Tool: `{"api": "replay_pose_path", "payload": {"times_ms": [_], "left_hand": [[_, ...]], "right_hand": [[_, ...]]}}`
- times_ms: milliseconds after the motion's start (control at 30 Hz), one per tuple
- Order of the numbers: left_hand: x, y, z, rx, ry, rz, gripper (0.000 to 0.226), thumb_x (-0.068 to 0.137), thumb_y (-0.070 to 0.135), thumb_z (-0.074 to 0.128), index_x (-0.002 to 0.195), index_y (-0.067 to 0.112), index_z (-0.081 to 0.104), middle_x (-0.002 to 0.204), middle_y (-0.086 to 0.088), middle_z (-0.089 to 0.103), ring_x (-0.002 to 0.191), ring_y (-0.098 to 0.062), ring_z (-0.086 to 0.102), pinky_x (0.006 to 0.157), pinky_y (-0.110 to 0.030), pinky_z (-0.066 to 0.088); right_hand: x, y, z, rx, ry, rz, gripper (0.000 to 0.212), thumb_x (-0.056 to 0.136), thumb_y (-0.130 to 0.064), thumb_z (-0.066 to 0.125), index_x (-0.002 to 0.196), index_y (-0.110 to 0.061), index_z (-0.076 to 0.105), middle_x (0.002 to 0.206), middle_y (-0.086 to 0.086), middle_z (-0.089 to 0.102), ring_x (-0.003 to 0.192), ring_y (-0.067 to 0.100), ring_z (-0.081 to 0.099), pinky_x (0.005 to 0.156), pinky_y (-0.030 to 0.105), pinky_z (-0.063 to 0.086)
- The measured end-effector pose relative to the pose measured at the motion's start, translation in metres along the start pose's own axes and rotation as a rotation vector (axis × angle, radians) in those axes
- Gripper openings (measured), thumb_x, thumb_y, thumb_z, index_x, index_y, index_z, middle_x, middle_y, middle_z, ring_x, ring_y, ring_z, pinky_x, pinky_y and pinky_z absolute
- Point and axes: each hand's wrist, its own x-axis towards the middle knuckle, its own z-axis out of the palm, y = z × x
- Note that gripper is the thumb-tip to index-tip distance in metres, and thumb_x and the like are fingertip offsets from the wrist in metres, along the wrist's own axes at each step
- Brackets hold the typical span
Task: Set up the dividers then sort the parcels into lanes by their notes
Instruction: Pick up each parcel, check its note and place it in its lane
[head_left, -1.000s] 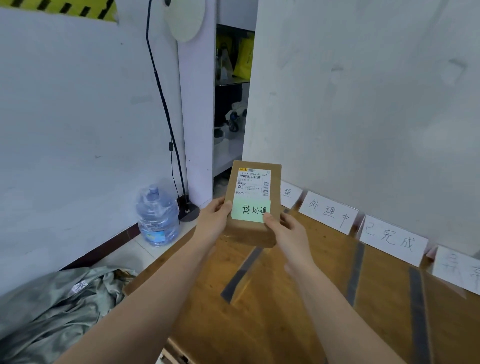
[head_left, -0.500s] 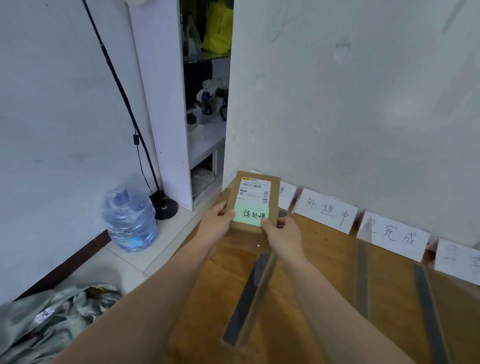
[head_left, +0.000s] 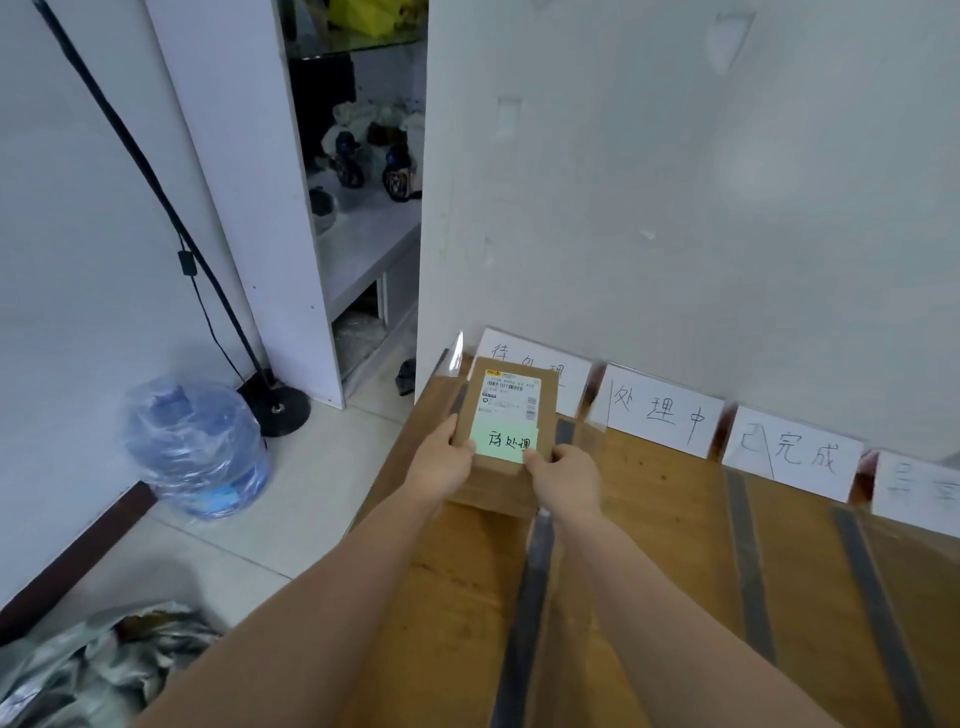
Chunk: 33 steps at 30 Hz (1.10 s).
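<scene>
Left hand (head_left: 440, 464) grips the parcel (head_left: 503, 415) at its near-left edge; the parcel sits low over the leftmost lane of the table (head_left: 457, 597), before the first sign (head_left: 524, 358). Right hand (head_left: 566, 475) grips the near-right corner, thumb on the green note (head_left: 503, 441). Judged: a stiff, light carton; hold by the edges, sparing the loose note.

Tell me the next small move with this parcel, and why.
Probably lower the parcel flat into the leftmost lane and let go. Both hands, left hand and right hand, hold it in front of the leftmost sign, whose characters seem to match its green note.
</scene>
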Motion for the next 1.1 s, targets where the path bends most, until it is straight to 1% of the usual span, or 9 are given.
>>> {"api": "replay_pose_path", "payload": {"times_ms": [167,267,400,533,633,700,833,967,1100], "left_hand": [[0.014,-0.005,0.004,0.106,-0.015,-0.018,0.042,0.104,0.022,0.042,0.146,0.025,0.037,0.141,0.004,0.053,0.124,-0.015,0.052,0.092,-0.028,0.051],[0.018,-0.005,0.007,0.16,-0.024,0.005,0.043,0.105,0.018,0.039,0.148,0.021,0.034,0.144,0.002,0.049,0.121,-0.012,0.048,0.085,-0.02,0.042],[0.028,-0.011,0.01,0.196,-0.013,0.018,0.05,0.105,0.018,0.039,0.153,0.025,0.025,0.149,0.001,0.045,0.132,-0.019,0.045,0.094,-0.028,0.042],[0.036,-0.007,0.009,0.298,-0.034,0.037,0.053,0.105,0.02,0.038,0.154,0.022,0.02,0.149,0.0,0.044,0.131,-0.021,0.047,0.087,-0.025,0.041],[0.041,-0.006,0.011,0.445,-0.016,0.09,0.046,0.103,0.019,0.043,0.147,0.013,0.031,0.139,-0.006,0.052,0.123,-0.022,0.054,0.088,-0.029,0.053],[0.039,-0.006,0.013,0.558,0.021,0.168,0.036,0.099,0.02,0.05,0.132,0.01,0.042,0.128,-0.007,0.056,0.117,-0.021,0.055,0.086,-0.034,0.056],[0.021,0.007,0.014,0.786,0.074,0.388,0.041,0.093,0.024,0.06,0.131,0.015,0.047,0.134,-0.001,0.05,0.134,-0.022,0.037,0.107,-0.036,0.043],[-0.009,0.042,0.018,0.97,0.033,0.545,0.059,0.094,0.029,0.06,0.146,0.014,0.036,0.152,-0.002,0.037,0.143,-0.019,0.028,0.113,-0.035,0.032],[-0.05,0.078,0.036,1.091,-0.013,0.656,0.062,0.098,0.033,0.053,0.152,0.014,0.028,0.159,-0.003,0.029,0.147,-0.02,0.022,0.119,-0.038,0.026]], "right_hand": [[0.006,0.004,0.012,0.013,0.026,0.08,0.026,0.096,-0.031,0.058,0.116,-0.014,0.061,0.119,0.003,0.067,0.1,0.02,0.065,0.083,0.034,0.059],[0.006,0.003,0.013,0.014,0.041,0.086,0.043,0.097,-0.022,0.058,0.137,-0.012,0.045,0.135,0.006,0.058,0.12,0.026,0.058,0.086,0.03,0.051],[0.011,0.006,0.021,0.017,0.069,0.057,0.055,0.098,-0.019,0.057,0.147,-0.019,0.034,0.139,0.005,0.056,0.124,0.026,0.056,0.091,0.036,0.055],[0.018,0.003,0.023,-0.056,0.056,0.034,0.056,0.099,-0.02,0.054,0.15,-0.019,0.031,0.139,0.004,0.056,0.123,0.025,0.056,0.09,0.036,0.056],[0.017,0.0,0.021,-0.123,0.05,-0.028,0.052,0.099,-0.018,0.053,0.147,-0.017,0.034,0.137,0.006,0.056,0.12,0.026,0.057,0.08,0.032,0.053],[0.013,-0.003,0.016,-0.144,0.073,-0.109,0.049,0.097,-0.018,0.056,0.142,-0.023,0.039,0.132,0.005,0.057,0.114,0.024,0.059,0.082,0.033,0.056],[-0.003,-0.007,-0.006,-0.219,0.151,-0.302,0.05,0.094,-0.019,0.06,0.14,-0.026,0.043,0.132,0.002,0.053,0.12,0.022,0.052,0.093,0.034,0.051],[-0.021,-0.001,-0.047,-0.388,0.219,-0.399,0.056,0.095,-0.026,0.057,0.147,-0.022,0.036,0.149,0.001,0.042,0.136,0.022,0.038,0.111,0.038,0.036],[-0.047,0.018,-0.101,-0.591,0.259,-0.413,0.058,0.097,-0.031,0.054,0.15,-0.023,0.031,0.158,0.004,0.027,0.146,0.023,0.021,0.118,0.037,0.02]]}}
